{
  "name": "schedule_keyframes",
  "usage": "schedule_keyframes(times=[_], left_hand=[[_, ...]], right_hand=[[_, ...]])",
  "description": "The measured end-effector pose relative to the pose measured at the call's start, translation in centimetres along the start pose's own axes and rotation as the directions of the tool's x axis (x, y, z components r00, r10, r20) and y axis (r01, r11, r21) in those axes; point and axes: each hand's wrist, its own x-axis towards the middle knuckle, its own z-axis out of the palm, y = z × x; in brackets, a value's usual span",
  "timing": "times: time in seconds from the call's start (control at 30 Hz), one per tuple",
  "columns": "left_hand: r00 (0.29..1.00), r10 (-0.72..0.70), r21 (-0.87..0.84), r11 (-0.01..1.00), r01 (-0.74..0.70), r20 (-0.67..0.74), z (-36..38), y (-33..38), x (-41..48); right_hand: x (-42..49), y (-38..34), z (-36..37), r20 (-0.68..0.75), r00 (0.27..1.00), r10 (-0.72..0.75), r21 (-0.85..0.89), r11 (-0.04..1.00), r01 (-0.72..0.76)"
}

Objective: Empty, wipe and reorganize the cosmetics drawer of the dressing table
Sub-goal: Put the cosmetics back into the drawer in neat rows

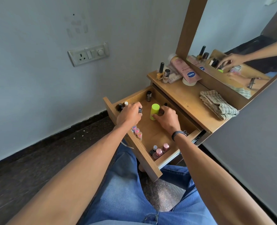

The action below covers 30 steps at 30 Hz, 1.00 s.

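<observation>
Two hands reach into the open drawer (150,133): the left hand (129,116) grips a small dark bottle (140,110) near its left wall, and the right hand (168,120) curls round a green bottle (154,109) mid-drawer. A folded cloth (218,104) lies on the tabletop (183,98).

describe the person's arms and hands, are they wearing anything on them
The left forearm and right forearm are bare, with no sleeves in view. The right hand has a dark braided wristband at its wrist. The left hand has no band or watch at its wrist. Neither hand wears a glove, and no rings show.
</observation>
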Motion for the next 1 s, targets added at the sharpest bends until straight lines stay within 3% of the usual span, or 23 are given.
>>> schedule_keyframes(times=[0.2, 1.0], left_hand=[[1.0, 0.014, 0.034, 0.999, -0.015, 0.016, 0.3, -0.2, 0.1], [0.998, 0.017, 0.125, 0.992, -0.025, 0.069, 1.1, -0.5, 0.2]], right_hand=[[-0.3, 0.4, 0.4, -0.005, 0.998, 0.059, 0.097, 0.994, -0.058], [-0.6, 0.4, 0.1, -0.019, 0.998, 0.057, 0.029, 0.998, -0.057]])
